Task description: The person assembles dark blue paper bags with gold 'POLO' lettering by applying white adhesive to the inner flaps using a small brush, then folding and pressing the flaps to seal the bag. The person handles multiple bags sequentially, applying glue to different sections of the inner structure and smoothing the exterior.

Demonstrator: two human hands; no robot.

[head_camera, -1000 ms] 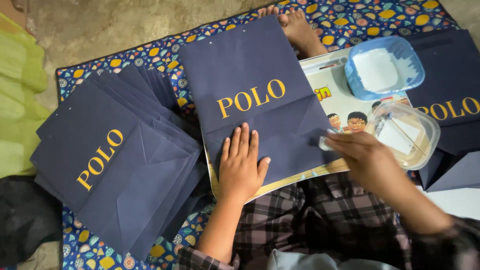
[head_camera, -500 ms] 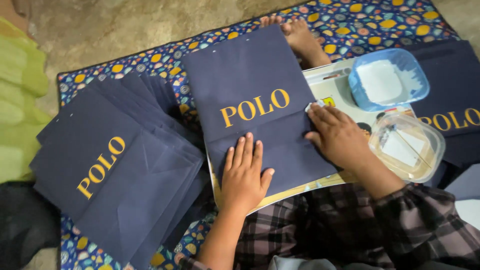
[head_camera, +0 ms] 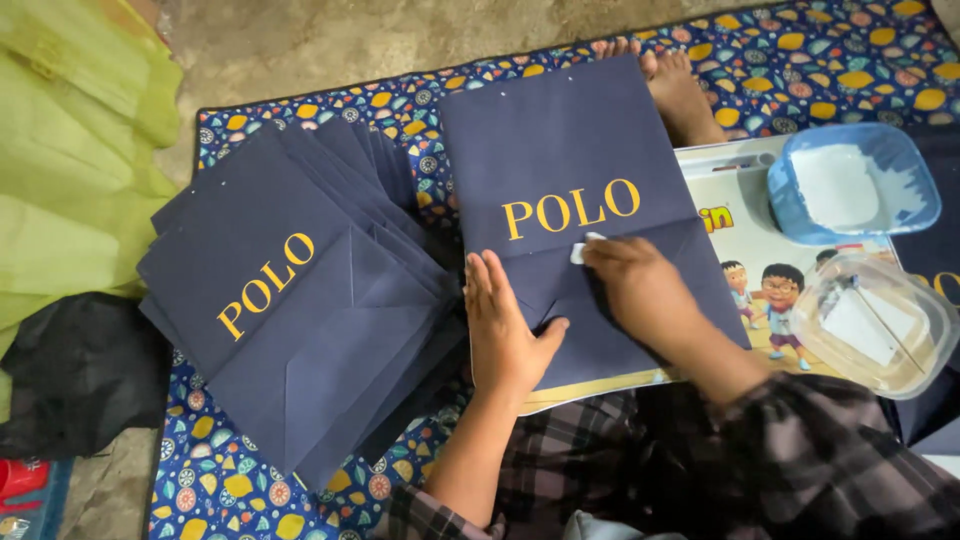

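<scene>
A flat navy paper bag [head_camera: 585, 215] with gold lettering lies face up on a picture board [head_camera: 760, 255] printed with cartoon children, which rests on a patterned blue mat [head_camera: 830, 50] on the floor. The bag covers the board's left part, its top edge reaching toward the mat's far edge, its folded bottom flap nearest the person.

The right hand [head_camera: 640, 290] presses on the bag just below the lettering, its grip closed on a small white wad [head_camera: 585, 248] that touches the paper at the flap's fold line. The left hand [head_camera: 505, 330] lies flat, open and holding nothing, fingers spread on the bag's lower left corner, just beside the right hand.

At the bag's far right corner a bare foot [head_camera: 680, 90] rests on the mat, touching the bag's edge. To the left, a fanned stack of identical navy bags [head_camera: 300, 300] lies on the mat's left side, close to the worked bag. On the right part of the board sit a blue tub [head_camera: 925, 185] with white paste inside and, nearer the person, a clear plastic container [head_camera: 925, 340]. Beyond the mat's left edge lie green sheeting [head_camera: 70, 160] and a black bag [head_camera: 80, 370] on the bare floor.
</scene>
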